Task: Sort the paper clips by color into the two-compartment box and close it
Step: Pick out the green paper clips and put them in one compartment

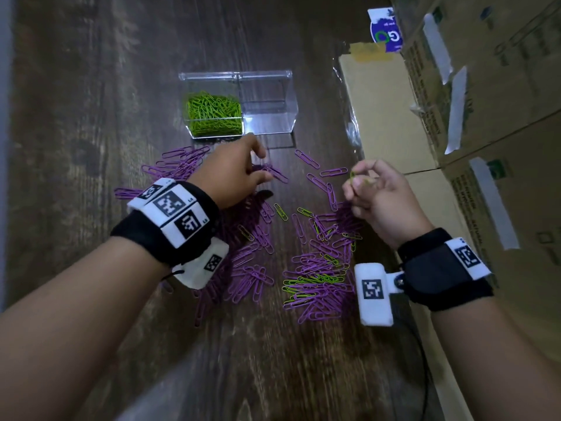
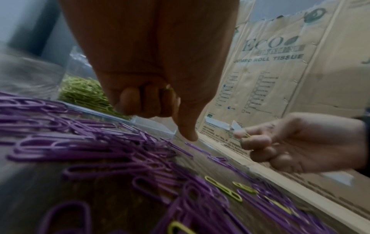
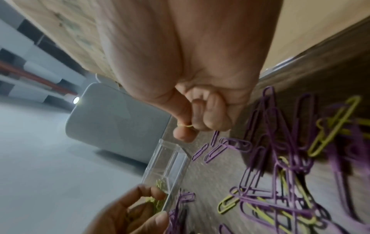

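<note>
A person leans over a dark wood-grain counter point(image 1: 91, 147), both hands out above a wide scatter of purple wire paper clips point(image 1: 252, 278) with a few lime-green wire paper clips point(image 1: 306, 281) still mixed among them.

The clear plastic two-compartment box point(image 1: 239, 104) stands at the far edge of the scatter with its lid tipped up at the back, so both halves can be reached from the front. The person's left-side compartment is heaped with green clips; the right-side one looks empty, probably kept for the purple ones.

The right hand point(image 1: 379, 196) is raised off the counter, thumb and forefinger pinched on a green clip point(image 1: 353, 175), the other fingers curled in. It seems to be carrying that clip towards the green side.

The left hand point(image 1: 235, 173) sits low, just in front of the box, fingers point(image 2: 144, 102) curled under and thumb pointing down towards the purple clips. Whether it grips anything I cannot tell; the blur hides it.

Tan cardboard cartons point(image 1: 485, 132) line the right edge, leaving the clips hemmed in on that side.

Most green clips appear sorted; no purple ones are boxed, and the lid is not yet shut.
</note>
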A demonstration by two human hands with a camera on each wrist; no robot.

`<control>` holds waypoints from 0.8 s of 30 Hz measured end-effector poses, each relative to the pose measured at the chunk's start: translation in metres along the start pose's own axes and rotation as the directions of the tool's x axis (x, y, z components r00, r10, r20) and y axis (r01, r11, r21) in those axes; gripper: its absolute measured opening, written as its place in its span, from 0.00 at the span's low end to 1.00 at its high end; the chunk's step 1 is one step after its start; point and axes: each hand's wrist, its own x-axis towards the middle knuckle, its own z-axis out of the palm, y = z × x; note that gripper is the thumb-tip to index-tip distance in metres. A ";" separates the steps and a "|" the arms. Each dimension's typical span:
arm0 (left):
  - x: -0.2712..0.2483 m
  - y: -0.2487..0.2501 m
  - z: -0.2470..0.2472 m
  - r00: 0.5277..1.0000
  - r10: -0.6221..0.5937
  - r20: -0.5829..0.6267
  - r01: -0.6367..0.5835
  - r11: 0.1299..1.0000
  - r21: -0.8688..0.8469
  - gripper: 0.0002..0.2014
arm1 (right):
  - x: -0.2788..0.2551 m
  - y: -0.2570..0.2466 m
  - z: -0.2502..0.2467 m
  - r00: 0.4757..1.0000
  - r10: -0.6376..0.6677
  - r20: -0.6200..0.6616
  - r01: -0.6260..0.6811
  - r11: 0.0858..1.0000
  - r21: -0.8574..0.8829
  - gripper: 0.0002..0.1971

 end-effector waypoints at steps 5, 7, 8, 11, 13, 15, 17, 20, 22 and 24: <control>-0.009 0.010 0.007 0.977 0.140 0.164 -0.158 0.982 0.106 0.06 | 0.012 -0.004 0.019 0.991 0.074 0.110 -0.046 0.971 -0.236 0.12; -0.011 0.017 0.017 0.950 0.141 0.278 -0.198 0.962 0.189 0.07 | 0.017 -0.002 0.025 0.992 0.013 0.125 0.049 0.877 -0.479 0.09; -0.011 0.021 0.021 0.942 0.130 0.308 -0.209 0.948 0.239 0.09 | 0.019 -0.001 0.027 0.989 -0.012 0.150 0.102 0.791 -0.604 0.08; -0.007 0.022 0.025 0.935 0.096 0.341 -0.218 0.914 0.341 0.08 | 0.022 0.002 0.031 0.980 0.008 0.199 0.164 0.535 -0.829 0.09; -0.006 0.023 0.025 0.929 0.094 0.357 -0.223 0.913 0.341 0.05 | 0.021 0.001 0.035 0.981 0.026 0.192 0.160 0.444 -0.881 0.09; -0.007 0.021 0.022 0.929 0.081 0.361 -0.183 0.948 0.259 0.05 | 0.021 0.002 0.038 0.983 0.037 0.178 0.150 0.387 -0.910 0.08; -0.009 0.015 0.011 0.954 0.043 0.297 -0.067 0.995 0.069 0.05 | 0.020 0.003 0.041 0.981 0.041 0.191 0.168 0.327 -0.930 0.07; -0.016 -0.005 -0.010 0.984 -0.061 0.165 0.118 0.925 -0.362 0.10 | 0.020 0.004 0.041 0.965 0.063 0.254 0.220 0.329 -0.918 0.06; -0.025 -0.017 -0.020 0.984 -0.134 0.122 0.181 0.749 -0.637 0.12 | 0.022 0.004 0.037 0.959 0.029 0.282 0.244 0.423 -0.873 0.06; -0.034 -0.024 -0.024 0.976 -0.163 0.145 0.215 0.600 -0.771 0.13 | 0.023 0.002 0.034 0.965 -0.050 0.256 0.223 0.670 -0.708 0.08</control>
